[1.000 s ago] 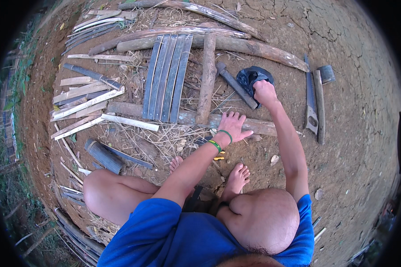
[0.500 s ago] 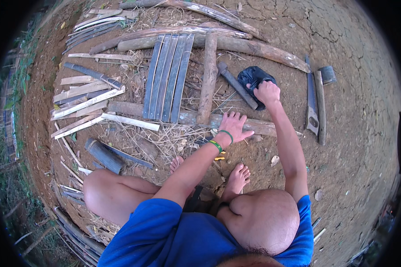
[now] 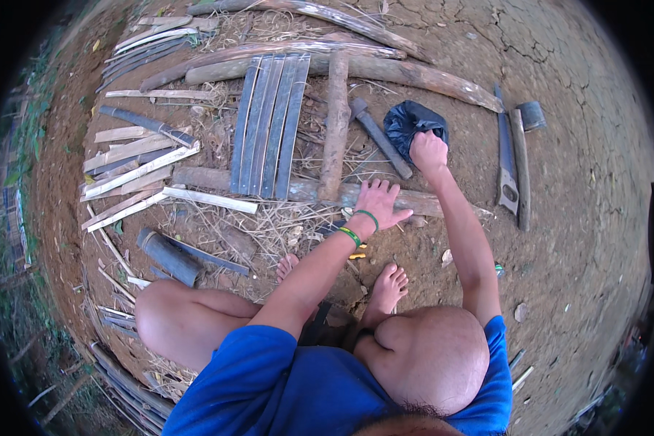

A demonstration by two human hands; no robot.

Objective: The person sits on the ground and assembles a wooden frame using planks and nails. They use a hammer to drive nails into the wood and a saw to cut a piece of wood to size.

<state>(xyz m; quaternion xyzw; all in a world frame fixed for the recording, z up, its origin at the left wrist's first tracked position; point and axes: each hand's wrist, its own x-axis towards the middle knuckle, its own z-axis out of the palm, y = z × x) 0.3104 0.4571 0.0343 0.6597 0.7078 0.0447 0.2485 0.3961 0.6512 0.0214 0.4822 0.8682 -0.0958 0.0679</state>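
Note:
My left hand (image 3: 376,206) lies open with fingers spread on the lower log (image 3: 423,205), bracelets at its wrist. My right hand (image 3: 429,151) is at the mouth of a black plastic bag (image 3: 410,122), its fingers curled and pointing down into it. The fingertips and anything between them are hidden by the bag. A hammer (image 3: 382,138) lies between the bag and a short crosspiece of wood (image 3: 335,123). Left of that piece, several dark split bamboo slats (image 3: 270,123) lie side by side across the lower and upper logs (image 3: 403,71).
A handsaw (image 3: 507,156) and a stick (image 3: 521,171) lie at the right, with a short bamboo piece (image 3: 532,115) beside them. Split bamboo strips (image 3: 134,152) are piled at the left. A bamboo section (image 3: 168,254) and a yellow item (image 3: 357,255) lie near my feet.
My right hand has shifted slightly down and left, and its fingers have gone into the bag's mouth. The bag looks wider and more spread. My left hand stays on the log.

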